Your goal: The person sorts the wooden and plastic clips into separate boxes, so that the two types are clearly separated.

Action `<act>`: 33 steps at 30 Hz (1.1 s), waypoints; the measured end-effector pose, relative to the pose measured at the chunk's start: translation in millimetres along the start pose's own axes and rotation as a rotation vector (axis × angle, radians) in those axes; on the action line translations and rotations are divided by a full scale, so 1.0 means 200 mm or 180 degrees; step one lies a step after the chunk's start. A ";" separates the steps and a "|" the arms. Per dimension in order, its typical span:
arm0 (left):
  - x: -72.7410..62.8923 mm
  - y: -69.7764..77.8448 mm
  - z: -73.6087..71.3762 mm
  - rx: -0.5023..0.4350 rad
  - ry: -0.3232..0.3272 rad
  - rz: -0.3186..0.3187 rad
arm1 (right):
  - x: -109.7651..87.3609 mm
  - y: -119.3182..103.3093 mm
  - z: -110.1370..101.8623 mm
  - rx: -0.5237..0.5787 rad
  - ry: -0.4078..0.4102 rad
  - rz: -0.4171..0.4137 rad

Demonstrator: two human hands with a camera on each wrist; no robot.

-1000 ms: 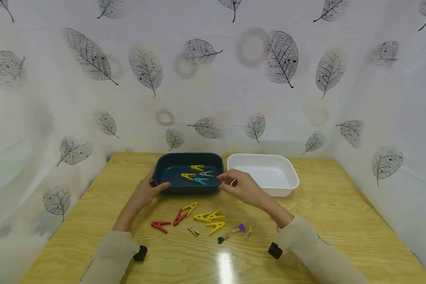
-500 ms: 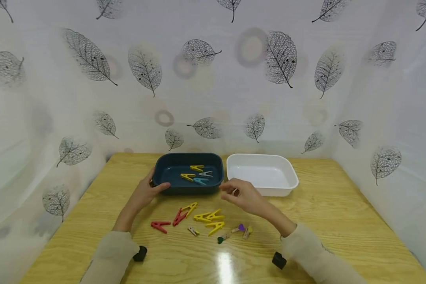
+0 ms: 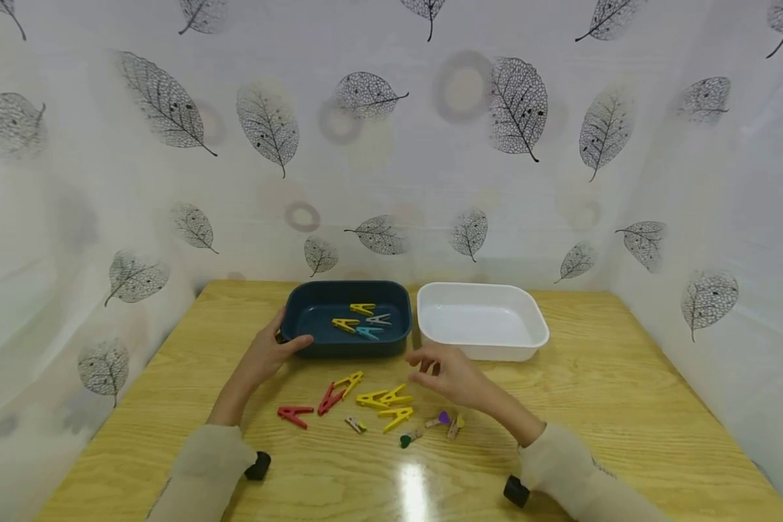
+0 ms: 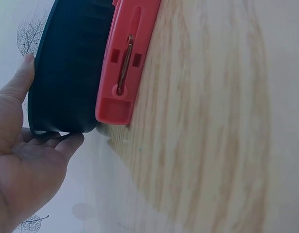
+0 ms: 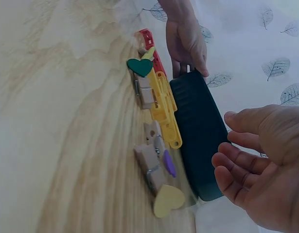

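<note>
My left hand (image 3: 269, 353) grips the left end of a dark blue tub (image 3: 349, 349), thumb at the front rim and fingers around the side. Inside the tub lie two yellow clothespins, a grey one (image 3: 380, 320) and a light blue one (image 3: 368, 333). My right hand (image 3: 453, 373) hovers in front of the gap between the tubs, fingers loosely bent with nothing between them. Just left of it are several yellow clothespins (image 3: 396, 417). Small wooden clothespins with hearts, green (image 5: 140, 67), purple (image 5: 169, 163) and pale yellow (image 5: 168, 200), lie nearer the body.
A white tub (image 3: 517, 352) stands right of the blue one. Two red clothespins (image 3: 295, 415) lie in front of my left hand, with a small wooden one (image 3: 355, 425) nearby. A leaf-print curtain (image 3: 378, 181) closes off the wooden table's (image 3: 600, 406) back and sides.
My right hand has drawn back from the blue tub's right front corner toward the body and down. My left hand and the clothespins stay where they were.
</note>
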State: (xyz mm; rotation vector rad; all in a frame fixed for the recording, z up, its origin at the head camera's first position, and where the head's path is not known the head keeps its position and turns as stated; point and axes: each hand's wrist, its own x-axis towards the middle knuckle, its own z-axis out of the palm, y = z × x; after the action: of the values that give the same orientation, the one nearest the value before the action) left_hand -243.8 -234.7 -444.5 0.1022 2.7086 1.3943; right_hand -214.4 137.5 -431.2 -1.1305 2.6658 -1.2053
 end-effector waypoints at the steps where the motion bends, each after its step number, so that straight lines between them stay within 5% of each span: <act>1: 0.00 0.00 0.00 0.0007 0.0003 0.0002 | 0.00 0.00 0.01 -0.0021 0.0005 -0.0049; 5: 0.00 0.00 0.00 -0.0006 0.0008 0.0002 | -0.02 0.03 0.03 -0.0033 -0.0019 -0.0177; 20: -0.01 0.02 0.01 -0.0002 -0.0027 -0.0053 | -0.05 0.06 0.10 -0.0067 -0.0218 0.0103; 33: -0.01 0.01 0.00 0.0008 0.0011 -0.0013 | -0.04 0.07 0.12 -0.0333 -0.0402 0.0019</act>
State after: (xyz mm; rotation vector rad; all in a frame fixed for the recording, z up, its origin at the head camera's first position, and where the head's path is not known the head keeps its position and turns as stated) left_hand -242.4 -233.6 -443.6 0.0945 2.7121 1.3912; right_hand -211.2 132.7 -459.7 -1.1688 2.6622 -0.9687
